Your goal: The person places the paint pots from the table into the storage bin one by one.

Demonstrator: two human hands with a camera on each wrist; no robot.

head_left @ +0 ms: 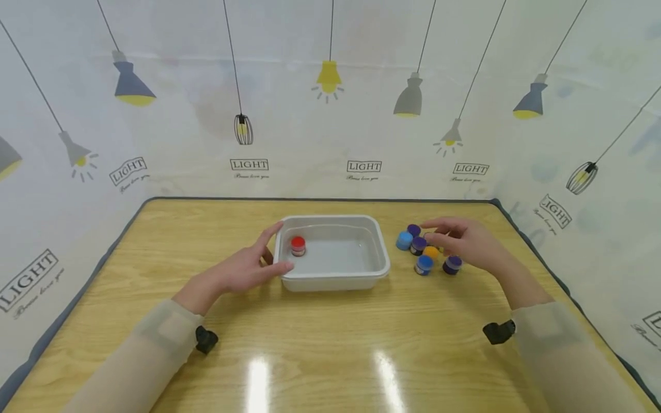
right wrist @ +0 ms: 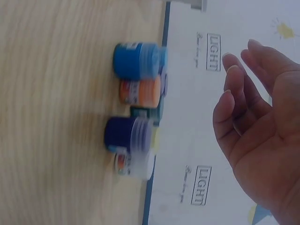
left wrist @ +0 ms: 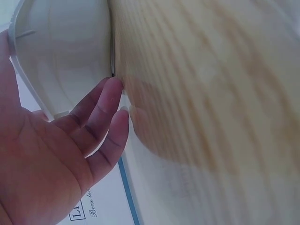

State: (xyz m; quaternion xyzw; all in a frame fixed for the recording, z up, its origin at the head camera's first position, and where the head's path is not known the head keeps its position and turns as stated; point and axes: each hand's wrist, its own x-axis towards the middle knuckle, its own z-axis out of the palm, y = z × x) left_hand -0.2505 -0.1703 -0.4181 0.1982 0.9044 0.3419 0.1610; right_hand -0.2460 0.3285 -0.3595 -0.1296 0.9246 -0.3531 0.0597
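Observation:
In the head view my left hand (head_left: 242, 267) rests at the left end of a white plastic tub (head_left: 330, 284), thumb over the front rim and index finger at the back left corner. The left wrist view shows the other fingers loosely bent beside the tub's outer wall (left wrist: 65, 47). A small red-lidded jar (head_left: 298, 246) stands inside the tub near its left end. My right hand (head_left: 467, 241) hovers over a cluster of small paint jars, fingers loosely bent. No jar shows in its grasp in the right wrist view. An orange jar (right wrist: 140, 91) stands beneath, partly hidden in the head view.
Around the right hand stand a light blue jar (head_left: 404, 241), a blue jar (head_left: 424, 265), a dark purple jar (head_left: 452, 265) and several others, close together. A wooden table (head_left: 320, 344) carries everything. Lamp-printed cloth (head_left: 289, 115) hangs behind it and along both sides.

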